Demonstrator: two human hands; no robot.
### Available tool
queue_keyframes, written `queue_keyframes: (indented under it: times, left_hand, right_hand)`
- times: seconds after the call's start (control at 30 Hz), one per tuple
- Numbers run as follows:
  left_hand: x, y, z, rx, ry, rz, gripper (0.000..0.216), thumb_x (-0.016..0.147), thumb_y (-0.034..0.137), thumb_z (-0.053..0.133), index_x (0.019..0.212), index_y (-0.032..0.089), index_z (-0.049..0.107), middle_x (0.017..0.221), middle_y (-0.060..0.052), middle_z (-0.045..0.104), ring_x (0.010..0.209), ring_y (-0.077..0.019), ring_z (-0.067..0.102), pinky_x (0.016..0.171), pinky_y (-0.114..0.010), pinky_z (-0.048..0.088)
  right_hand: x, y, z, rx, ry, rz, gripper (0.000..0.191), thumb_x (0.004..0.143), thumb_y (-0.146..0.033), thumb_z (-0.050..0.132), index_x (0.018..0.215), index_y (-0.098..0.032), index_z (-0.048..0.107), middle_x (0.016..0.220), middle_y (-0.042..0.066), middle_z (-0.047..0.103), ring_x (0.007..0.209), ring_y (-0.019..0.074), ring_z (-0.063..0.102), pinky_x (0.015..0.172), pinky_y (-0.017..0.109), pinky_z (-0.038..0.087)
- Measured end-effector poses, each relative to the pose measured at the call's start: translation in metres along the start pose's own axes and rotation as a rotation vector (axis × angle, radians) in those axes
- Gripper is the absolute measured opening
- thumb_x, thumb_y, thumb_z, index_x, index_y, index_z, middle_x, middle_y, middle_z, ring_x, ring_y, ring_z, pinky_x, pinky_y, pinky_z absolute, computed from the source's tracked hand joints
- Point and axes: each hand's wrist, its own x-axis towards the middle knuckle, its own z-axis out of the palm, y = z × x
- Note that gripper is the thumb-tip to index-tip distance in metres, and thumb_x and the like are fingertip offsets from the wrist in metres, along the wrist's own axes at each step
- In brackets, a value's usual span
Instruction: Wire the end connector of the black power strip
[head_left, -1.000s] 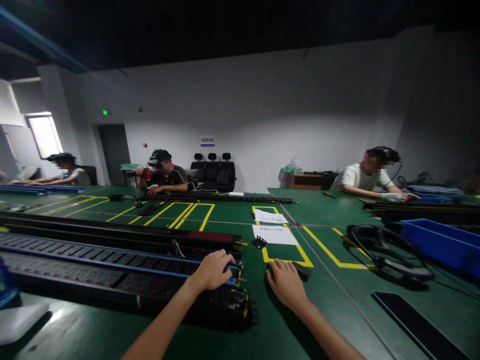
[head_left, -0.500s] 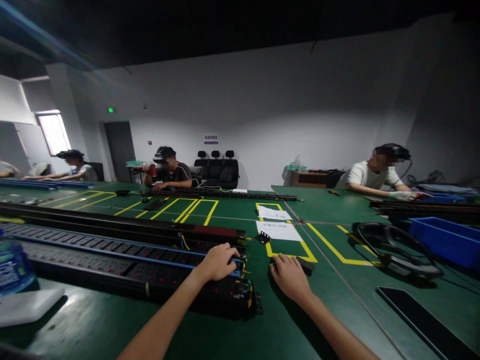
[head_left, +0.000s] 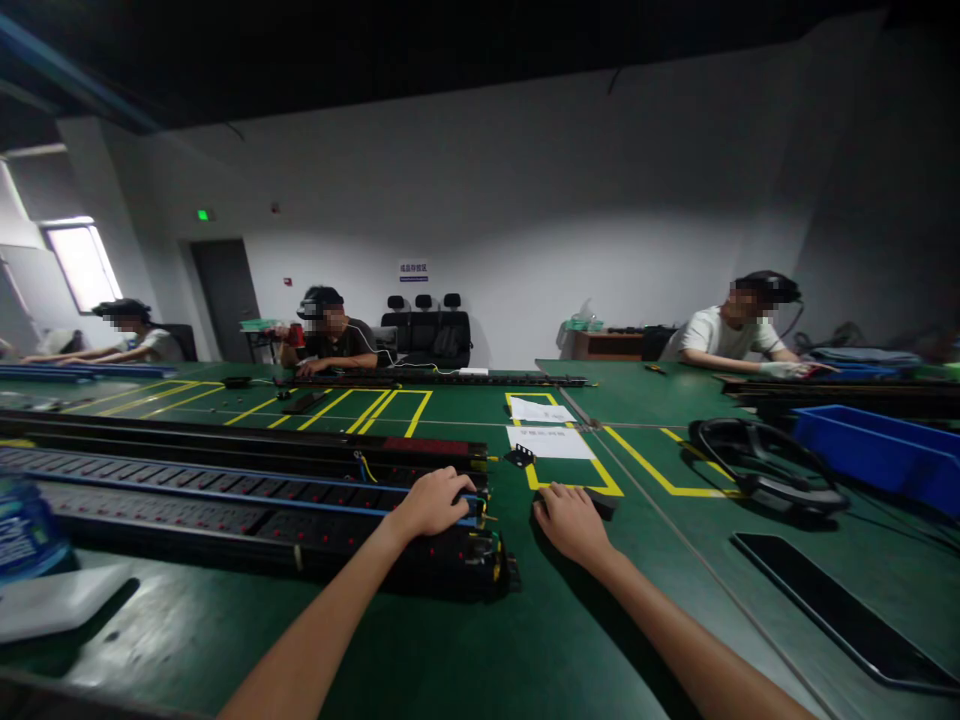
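Note:
My left hand point(head_left: 431, 503) is at the right end of a long black power strip with a blue edge point(head_left: 300, 498), its fingers bent over that end. Small wires and a yellow tip stick out there. In front lies another black power strip point(head_left: 352, 545) with red-marked sockets, its end cap open with wires showing. My right hand point(head_left: 571, 522) lies palm down on the green table, fingers stretched forward. Beside its knuckles, partly covered by it, is a small black block point(head_left: 602, 503). A black perforated bracket point(head_left: 520, 455) lies between and beyond the hands.
White paper sheets point(head_left: 551, 443) lie inside yellow tape lines. At right are a black headset point(head_left: 769, 470), a blue bin point(head_left: 877, 455) and a phone point(head_left: 840, 608). A water bottle point(head_left: 30, 525) and a white box point(head_left: 64, 600) stand at left. Several co-workers sit across the table.
The view has shifted slightly, so the scene sits a little higher and further left. Both hands keep their places on the strip and the table.

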Motion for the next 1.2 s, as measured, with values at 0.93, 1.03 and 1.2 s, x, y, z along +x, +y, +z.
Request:
queue_keyframes:
  times: [0.93,1.03,1.2]
  left_hand:
    - [0.000,0.006,-0.010,0.005,0.005,0.021,0.031,0.094,0.027,0.044,0.116,0.024,0.065,0.105,-0.006,0.062,0.096,-0.0218,0.062,0.090,-0.034,0.048]
    - [-0.001,0.007,-0.020,0.008,0.059,0.009,0.030,0.095,0.030,0.045,0.119,0.023,0.063,0.108,-0.007,0.065,0.099,-0.0227,0.063,0.092,-0.035,0.047]
    - [-0.004,0.008,-0.025,-0.161,0.162,-0.085,0.029,0.099,0.032,0.040,0.110,0.024,0.065,0.109,-0.003,0.070,0.103,-0.0208,0.062,0.093,-0.034,0.045]
  right_hand:
    - [0.000,-0.001,-0.006,0.002,-0.035,0.014,0.033,0.099,-0.031,0.039,0.107,-0.016,0.067,0.112,0.014,0.068,0.109,0.0286,0.058,0.099,0.038,0.031]
    - [0.000,-0.001,-0.005,-0.002,-0.022,0.011,0.032,0.099,-0.031,0.040,0.106,-0.016,0.067,0.111,0.014,0.068,0.108,0.0282,0.059,0.099,0.038,0.031]
    - [-0.001,-0.002,-0.005,-0.001,-0.012,0.016,0.032,0.099,-0.031,0.040,0.108,-0.016,0.067,0.113,0.014,0.068,0.110,0.0285,0.058,0.100,0.038,0.030]
